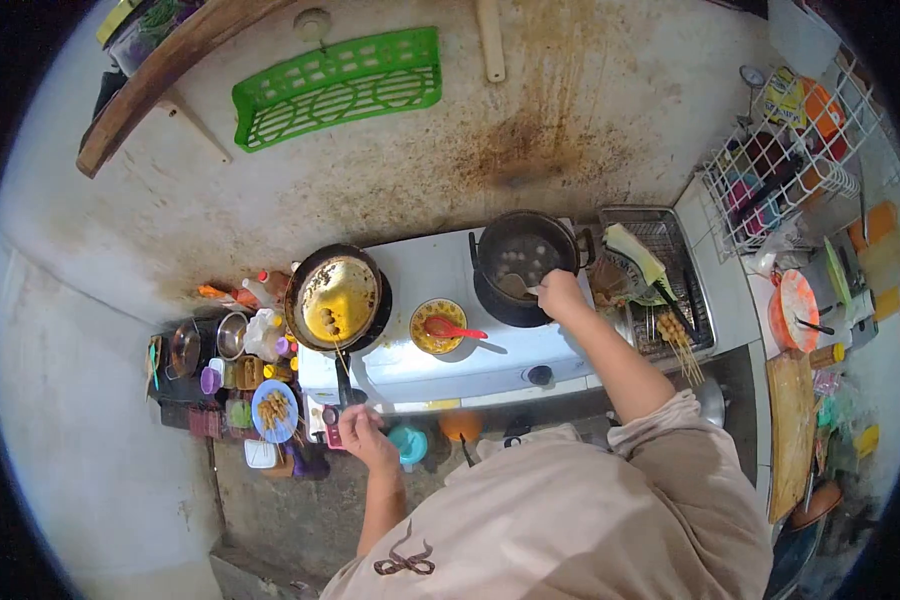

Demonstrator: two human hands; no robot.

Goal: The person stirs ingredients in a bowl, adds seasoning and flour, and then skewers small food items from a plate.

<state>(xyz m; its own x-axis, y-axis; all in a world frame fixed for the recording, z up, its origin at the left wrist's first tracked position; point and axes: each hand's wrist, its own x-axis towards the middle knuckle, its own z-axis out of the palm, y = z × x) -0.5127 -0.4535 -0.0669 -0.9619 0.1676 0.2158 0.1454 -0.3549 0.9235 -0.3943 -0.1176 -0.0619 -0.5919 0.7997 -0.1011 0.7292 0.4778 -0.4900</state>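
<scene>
A green plastic basket (338, 87) hangs on a stained, greasy wall. Below it, a yellow bowl (437, 326) holding a red spoon (450, 328) sits on the white stove top between the burners. To the right, a metal grill tray (670, 290) carries skewers (678, 340). Further right, a white wire rack (785, 160) is crowded with packets and bottles, and a wooden cutting board (790, 430) lies on the tabletop. At far left, a blue plate (274, 410) of skewered food sits among small containers.
</scene>
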